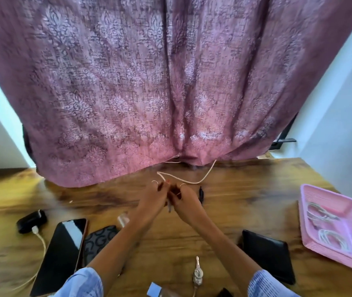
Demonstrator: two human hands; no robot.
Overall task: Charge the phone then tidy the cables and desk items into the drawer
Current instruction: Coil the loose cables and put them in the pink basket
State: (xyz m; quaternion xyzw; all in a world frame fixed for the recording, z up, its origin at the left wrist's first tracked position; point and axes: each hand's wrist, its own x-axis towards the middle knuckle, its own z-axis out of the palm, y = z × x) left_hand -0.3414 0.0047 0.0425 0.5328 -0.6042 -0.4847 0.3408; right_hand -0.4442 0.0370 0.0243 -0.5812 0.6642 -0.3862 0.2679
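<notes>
Left hand (152,197) and right hand (184,199): both yours, touching at mid-desk, fingers curled round the near end of the cable (192,181). Cable: long axis runs away from you, looping right, then back under the curtain (170,82). Gather toward yourself. Tray (329,202): right, nearer your right hand.

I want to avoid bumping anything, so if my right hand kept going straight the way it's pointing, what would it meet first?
Your right hand points away from you across the desk. It would probably meet the pale cable looping just beyond the fingers first, then the curtain behind it. Depth is hard to judge here.
</notes>
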